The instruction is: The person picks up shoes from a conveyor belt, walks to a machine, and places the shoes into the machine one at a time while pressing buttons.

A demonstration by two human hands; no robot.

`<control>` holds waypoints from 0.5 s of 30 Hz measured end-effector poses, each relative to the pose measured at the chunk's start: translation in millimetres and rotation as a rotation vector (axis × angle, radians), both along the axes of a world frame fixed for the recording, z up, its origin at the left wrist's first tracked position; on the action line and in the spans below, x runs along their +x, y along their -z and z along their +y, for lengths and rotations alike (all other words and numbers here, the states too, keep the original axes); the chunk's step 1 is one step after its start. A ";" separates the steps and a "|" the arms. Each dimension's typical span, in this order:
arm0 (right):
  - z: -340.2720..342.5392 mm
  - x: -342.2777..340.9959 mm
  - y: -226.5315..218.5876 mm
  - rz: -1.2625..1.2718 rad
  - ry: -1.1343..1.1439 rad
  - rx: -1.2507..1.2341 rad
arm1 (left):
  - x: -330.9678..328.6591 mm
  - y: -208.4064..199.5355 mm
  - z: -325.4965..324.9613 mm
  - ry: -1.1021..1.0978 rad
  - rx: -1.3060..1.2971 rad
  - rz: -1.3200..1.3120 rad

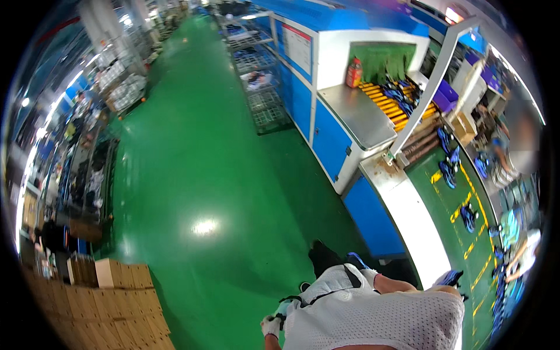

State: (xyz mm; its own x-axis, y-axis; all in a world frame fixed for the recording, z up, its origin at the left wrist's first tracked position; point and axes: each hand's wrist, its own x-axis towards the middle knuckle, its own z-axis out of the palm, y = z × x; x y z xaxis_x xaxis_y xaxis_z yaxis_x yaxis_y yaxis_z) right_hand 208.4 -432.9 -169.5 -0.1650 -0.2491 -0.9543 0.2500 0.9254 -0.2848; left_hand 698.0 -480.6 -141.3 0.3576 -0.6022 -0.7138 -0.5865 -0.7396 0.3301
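Observation:
My left hand [270,325], in a pale work glove, is low in the view beside my shirt. Its fingers curl against a teal and black item [284,307], small and partly covered, whose kind I cannot make out. On the other side of my body, my right hand [370,275], also gloved, shows only in part past the shirt. A blue-edged dark object [354,258] appears just beyond it; whether the fingers grip it is hidden. Blue and black shoes [468,217] stand spaced along the green conveyor belt [434,201] to my right.
A blue and white machine [332,140] has yellow rollers [379,102] carrying more shoes. A red bottle [354,73] stands on its metal top. A wire rack [262,99] is alongside. Stacked cardboard boxes [99,303] are lower left. A co-worker [528,256] reaches toward the belt's far side.

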 end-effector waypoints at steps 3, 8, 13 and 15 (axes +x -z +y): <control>8.2 13.9 71.1 -0.230 0.254 0.000 | 26.9 33.9 -12.1 -0.068 0.142 0.045; -151.9 41.5 58.3 -0.134 0.168 0.208 | 32.5 10.9 -133.8 -0.278 0.112 0.081; -414.2 12.1 7.1 -0.150 0.664 0.149 | 16.9 -1.9 -313.9 -0.299 -0.171 -0.120; -505.5 -0.5 3.4 -0.232 0.633 0.052 | 14.4 -26.4 -396.1 -0.342 -0.304 -0.045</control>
